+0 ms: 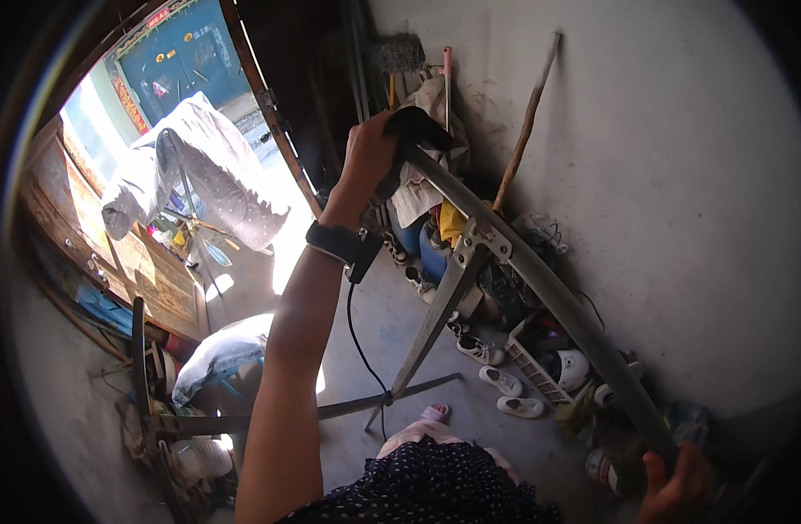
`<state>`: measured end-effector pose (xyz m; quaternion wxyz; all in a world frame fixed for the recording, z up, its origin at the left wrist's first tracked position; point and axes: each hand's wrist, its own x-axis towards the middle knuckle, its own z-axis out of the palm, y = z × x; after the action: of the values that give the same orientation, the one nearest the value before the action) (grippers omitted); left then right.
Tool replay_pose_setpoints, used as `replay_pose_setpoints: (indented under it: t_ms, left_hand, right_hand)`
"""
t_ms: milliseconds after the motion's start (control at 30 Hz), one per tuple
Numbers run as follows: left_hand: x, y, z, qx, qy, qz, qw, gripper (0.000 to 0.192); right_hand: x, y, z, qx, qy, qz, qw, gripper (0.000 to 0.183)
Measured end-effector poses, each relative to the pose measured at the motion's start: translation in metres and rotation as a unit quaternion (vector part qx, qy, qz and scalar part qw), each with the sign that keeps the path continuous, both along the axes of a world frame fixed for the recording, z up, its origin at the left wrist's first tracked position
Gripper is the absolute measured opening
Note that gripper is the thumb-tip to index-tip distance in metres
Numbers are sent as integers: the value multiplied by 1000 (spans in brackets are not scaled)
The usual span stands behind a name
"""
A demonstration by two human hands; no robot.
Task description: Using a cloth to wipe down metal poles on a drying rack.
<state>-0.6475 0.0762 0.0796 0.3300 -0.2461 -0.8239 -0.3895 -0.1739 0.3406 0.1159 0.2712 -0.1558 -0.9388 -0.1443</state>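
Note:
A long grey metal tube (557, 288) with a riveted hinge bracket (482, 243) runs slantwise before me, part of a folding metal frame. At its upper end, my left hand (367, 157) grips near a dark end piece (418, 128); what exactly the fingers hold is hidden. My right hand (678, 488) is closed round the tube's lower end, at the bottom right. From the bracket a metal leg (430, 314) slants down to a crossbar (354, 407). A black strap with a device and cable is on my left wrist.
Shoes (502, 380), a plastic basket (538, 363) and bags lie along the right wall. A wooden stick (528, 131) leans there. Left are a wooden door (145, 262), a cloth-draped rack (210, 144) in the doorway and a covered stool (227, 354). My sandalled foot (435, 412) is below.

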Motion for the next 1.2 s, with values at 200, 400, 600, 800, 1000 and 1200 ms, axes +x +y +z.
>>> replay_pose_setpoints:
  t_ms: [200,400,600,800,1000,1200]
  left_hand:
    - [62,34,-1,39,-85,-56,994,27]
    - [163,67,10,4,-86,-159,984,29]
    - [94,46,-2,44,-42,-124,990,32]
    - [-2,-1,-4,30,-15,-12,999,24]
    - [86,44,1,67,-138,-104,983,30]
    - [160,68,10,29,-100,-187,977,30]
  right_hand:
    - [1,3,-5,5,13,-17,1000,51]
    - [5,6,-5,45,-2,-13,999,54]
    - [8,5,1,58,7,-2,998,56]
    - [2,3,3,37,-13,-22,999,56]
    - [4,7,-2,22,-13,-31,999,55]
    - [9,11,-5,32,-5,-22,999,54]
